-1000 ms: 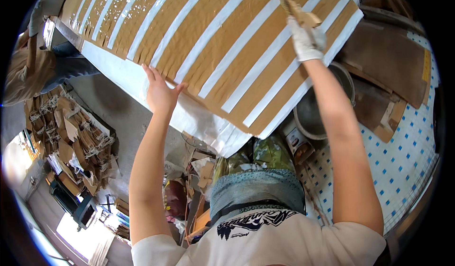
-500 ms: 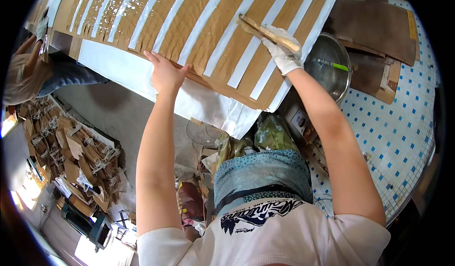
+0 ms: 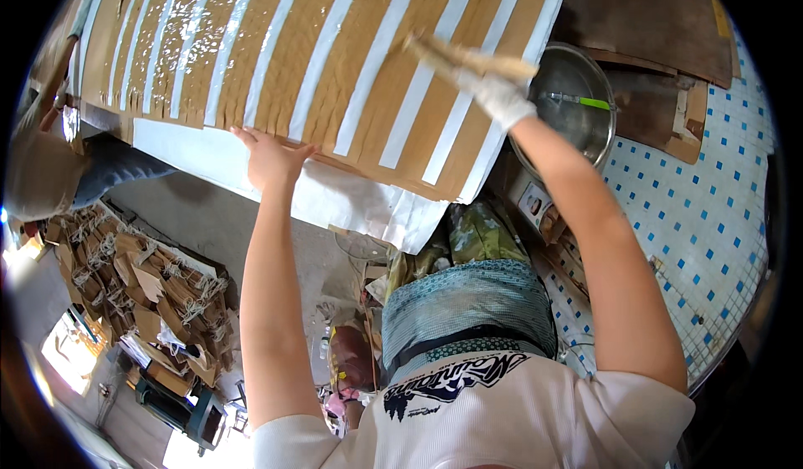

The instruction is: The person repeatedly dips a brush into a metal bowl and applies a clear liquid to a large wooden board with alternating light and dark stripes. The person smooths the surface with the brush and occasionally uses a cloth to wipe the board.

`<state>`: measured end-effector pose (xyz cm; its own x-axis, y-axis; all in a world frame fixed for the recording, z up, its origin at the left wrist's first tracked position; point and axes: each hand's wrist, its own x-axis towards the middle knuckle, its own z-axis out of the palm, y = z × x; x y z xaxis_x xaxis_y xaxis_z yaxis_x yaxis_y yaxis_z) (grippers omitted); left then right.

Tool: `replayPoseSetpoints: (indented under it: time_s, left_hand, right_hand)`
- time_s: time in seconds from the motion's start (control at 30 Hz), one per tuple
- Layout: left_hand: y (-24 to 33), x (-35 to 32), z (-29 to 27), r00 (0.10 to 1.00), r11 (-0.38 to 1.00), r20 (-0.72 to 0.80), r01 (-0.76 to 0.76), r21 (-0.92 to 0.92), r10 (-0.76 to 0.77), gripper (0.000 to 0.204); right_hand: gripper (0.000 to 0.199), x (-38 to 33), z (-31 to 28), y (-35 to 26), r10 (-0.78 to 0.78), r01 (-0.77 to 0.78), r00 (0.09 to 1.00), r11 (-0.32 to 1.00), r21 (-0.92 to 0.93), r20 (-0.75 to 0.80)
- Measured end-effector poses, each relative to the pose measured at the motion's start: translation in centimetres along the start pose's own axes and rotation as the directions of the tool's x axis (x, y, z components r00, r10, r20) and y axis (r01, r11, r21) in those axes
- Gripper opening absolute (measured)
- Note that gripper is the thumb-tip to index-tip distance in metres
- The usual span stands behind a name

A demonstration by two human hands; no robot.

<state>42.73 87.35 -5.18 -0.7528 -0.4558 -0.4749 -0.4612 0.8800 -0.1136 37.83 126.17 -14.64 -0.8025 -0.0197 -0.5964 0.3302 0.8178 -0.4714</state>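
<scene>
My gloved right hand point(image 3: 499, 99) is closed around the handle of a flat wooden brush point(image 3: 478, 61). The brush lies over the right part of a table-wide layer of brown sheets point(image 3: 360, 74) crossed by white strips; motion smears it, so contact with the surface cannot be told. My bare left hand point(image 3: 276, 161) rests at the near edge of the brown sheets, thumb and fingers spread, holding nothing. A wet gloss covers the sheets toward the upper left. White paper point(image 3: 368, 206) hangs out below their near edge.
Right of the sheets stands a metal basin point(image 3: 577, 122) with a green-handled tool point(image 3: 592, 102) in it. Brown boards point(image 3: 648, 22) lie on a blue-dotted tiled surface point(image 3: 686, 218). Another person point(image 3: 50, 164) works at the far left. Tied brown bundles point(image 3: 150, 289) are at lower left.
The brush has shifted slightly right across the sheets, and its handle is turned more level. My left hand stays at the near edge. The whole view has shifted a little.
</scene>
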Motion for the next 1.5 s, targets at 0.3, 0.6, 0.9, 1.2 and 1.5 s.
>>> replayPoseSetpoints:
  time_s: [0.3, 0.6, 0.9, 1.2, 1.5]
  left_hand:
    - [-0.6, 1.1, 1.7, 0.995, 0.998, -0.094, -0.034, 0.058, 0.04, 0.131]
    - [-0.1, 0.4, 0.9, 0.998, 0.998, -0.056, -0.002, -0.062, -0.001, 0.132]
    - [-0.4, 1.1, 1.8, 0.994, 0.997, -0.11, -0.01, -0.077, 0.002, 0.132]
    - [0.4, 0.6, 1.1, 0.997, 1.0, -0.073, 0.026, -0.017, -0.027, 0.125]
    - [-1.2, 1.7, 2.2, 0.994, 0.994, -0.077, -0.075, 0.082, 0.081, 0.12]
  right_hand:
    - [0.046, -3.9, -0.5, -4.4, -0.365, 0.385, 0.922, 0.902, -0.198, 0.127]
    - [0.05, 15.3, -17.4, -0.2, -0.385, 0.407, 0.808, 0.912, -0.05, -0.446]
    - [0.049, 23.6, -29.0, -2.4, -0.114, 0.357, 0.754, 0.898, 0.258, -0.647]
    - [0.016, 6.9, -10.9, -2.0, -0.551, 0.27, 0.749, 0.761, -0.59, -0.368]
    - [0.032, -9.1, 0.1, 4.0, -0.212, 0.19, 0.977, 0.851, 0.489, -0.01]
